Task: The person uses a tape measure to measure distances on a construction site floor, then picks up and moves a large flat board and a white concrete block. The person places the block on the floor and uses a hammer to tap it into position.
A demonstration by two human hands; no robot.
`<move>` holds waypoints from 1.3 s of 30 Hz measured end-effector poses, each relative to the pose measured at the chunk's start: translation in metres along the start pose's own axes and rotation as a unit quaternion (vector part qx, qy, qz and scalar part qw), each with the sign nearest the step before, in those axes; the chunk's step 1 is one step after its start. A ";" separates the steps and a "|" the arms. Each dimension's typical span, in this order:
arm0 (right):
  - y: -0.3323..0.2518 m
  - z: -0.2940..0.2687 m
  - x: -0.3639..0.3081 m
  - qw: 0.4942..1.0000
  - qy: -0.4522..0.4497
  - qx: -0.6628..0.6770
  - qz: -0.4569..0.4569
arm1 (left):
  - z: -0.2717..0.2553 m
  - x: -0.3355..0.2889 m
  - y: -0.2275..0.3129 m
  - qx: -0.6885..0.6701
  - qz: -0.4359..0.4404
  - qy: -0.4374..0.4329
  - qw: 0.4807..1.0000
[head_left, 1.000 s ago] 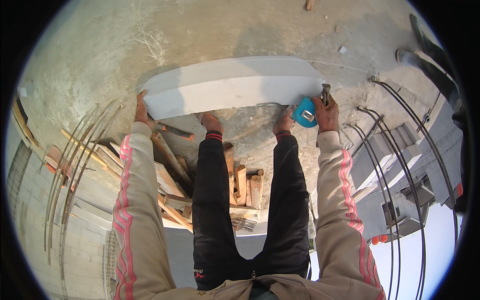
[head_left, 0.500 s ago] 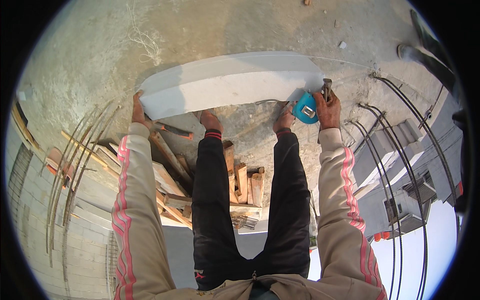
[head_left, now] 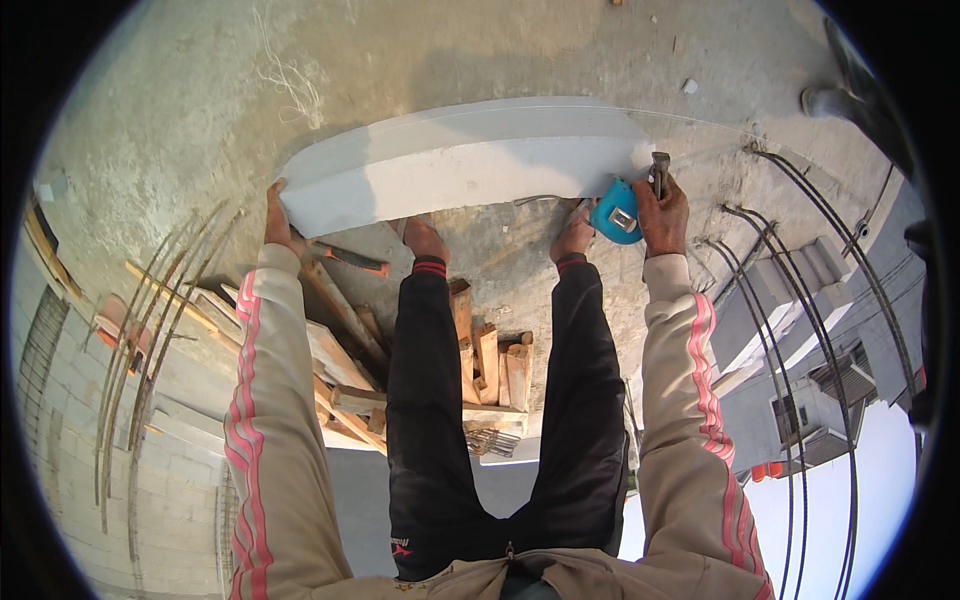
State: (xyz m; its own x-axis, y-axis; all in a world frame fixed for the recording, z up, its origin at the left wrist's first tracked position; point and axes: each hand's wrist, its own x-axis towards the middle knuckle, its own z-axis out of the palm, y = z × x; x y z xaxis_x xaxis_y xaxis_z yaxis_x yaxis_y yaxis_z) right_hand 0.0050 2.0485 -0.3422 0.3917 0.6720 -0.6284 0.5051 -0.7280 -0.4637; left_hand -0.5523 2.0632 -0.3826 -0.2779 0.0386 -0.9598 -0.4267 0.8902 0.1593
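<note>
A long white block, seemingly lightweight concrete, lies crosswise on the floor before my feet. At its left end my left hand is closed around the edge. Near the right end my right hand is closed on a dark metal tool, its head poking up above the fingers. What kind of tool it is, I cannot make out; the hand hides the rest. A blue tape measure sits just left of that hand, by my right foot; whether the fingers touch it, I cannot tell. A thin string runs along the block's far side.
An orange-handled saw or knife lies by my left foot. Wood offcuts are piled behind my legs. Bent rebar rises on the left, and more rebar on the right. Another person's foot is at the upper right.
My hands keep their places at the block's ends. The view has shifted slightly, and the other person's legs at the upper right have moved.
</note>
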 end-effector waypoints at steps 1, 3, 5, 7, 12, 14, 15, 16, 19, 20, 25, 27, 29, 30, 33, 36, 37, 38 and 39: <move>-0.002 -0.001 -0.001 1.000 -0.002 -0.010 -0.009 | 0.001 -0.001 0.001 0.002 -0.002 0.011 1.000; -0.005 -0.002 -0.001 1.000 0.014 -0.026 -0.011 | 0.003 0.000 0.001 -0.001 -0.002 0.012 1.000; -0.008 -0.002 -0.002 1.000 0.012 -0.028 -0.007 | 0.003 0.001 0.001 -0.008 -0.004 0.007 1.000; -0.010 -0.001 -0.003 1.000 0.006 -0.008 -0.011 | 0.002 0.004 0.001 0.004 -0.003 0.016 1.000; -0.010 -0.003 -0.002 0.999 -0.024 0.028 0.012 | -0.004 0.007 0.001 0.009 -0.006 0.017 1.000; -0.010 -0.003 -0.001 1.000 -0.024 -0.008 0.014 | -0.004 0.008 0.001 0.014 -0.004 0.019 1.000; -0.010 -0.003 -0.001 0.999 -0.016 -0.028 0.016 | -0.004 0.008 0.001 0.017 -0.004 0.019 1.000; -0.010 -0.003 -0.001 0.999 -0.020 -0.023 0.020 | -0.003 0.008 0.001 0.018 -0.005 0.025 1.000; -0.011 -0.003 -0.001 0.999 -0.026 -0.006 0.032 | -0.002 0.006 0.001 0.016 -0.012 0.036 0.999; -0.011 -0.003 -0.002 0.999 -0.027 0.001 0.020 | -0.001 0.005 0.001 0.014 -0.012 0.036 0.999; -0.011 -0.004 -0.003 0.998 -0.028 -0.050 0.022 | 0.002 0.002 0.005 0.022 -0.013 0.042 0.999; -0.009 -0.004 -0.002 0.999 -0.029 -0.039 0.009 | 0.002 0.000 0.006 0.022 -0.019 0.044 0.999; -0.007 -0.004 -0.002 0.999 -0.031 -0.017 0.007 | 0.002 0.000 0.006 0.030 -0.017 0.031 0.999; -0.006 -0.004 -0.001 0.999 -0.033 -0.001 0.008 | 0.002 -0.001 0.006 0.034 -0.020 0.022 0.999; -0.004 -0.002 0.000 1.000 -0.028 -0.004 0.009 | 0.002 0.000 0.005 0.039 -0.017 0.045 0.998; -0.001 -0.001 0.002 0.999 -0.036 0.011 -0.019 | 0.004 -0.001 0.004 0.016 -0.013 0.044 0.999; -0.001 -0.003 0.002 0.999 -0.041 0.028 -0.021 | 0.004 -0.003 0.005 0.034 -0.007 0.035 0.999; 0.000 -0.002 0.004 0.999 -0.034 0.016 0.013 | 0.005 -0.004 0.005 0.052 -0.004 0.023 0.998; 0.001 -0.004 0.005 0.999 -0.026 -0.025 -0.018 | 0.005 -0.005 0.005 0.047 -0.019 -0.005 0.999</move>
State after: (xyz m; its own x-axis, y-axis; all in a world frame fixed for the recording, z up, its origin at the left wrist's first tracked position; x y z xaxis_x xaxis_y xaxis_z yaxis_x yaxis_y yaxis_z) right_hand 0.0105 2.0516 -0.3437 0.3324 0.6885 -0.6445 0.5562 -0.6951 -0.4556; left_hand -0.5488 2.0702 -0.3780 -0.2546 0.0082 -0.9670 -0.3533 0.9300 0.1009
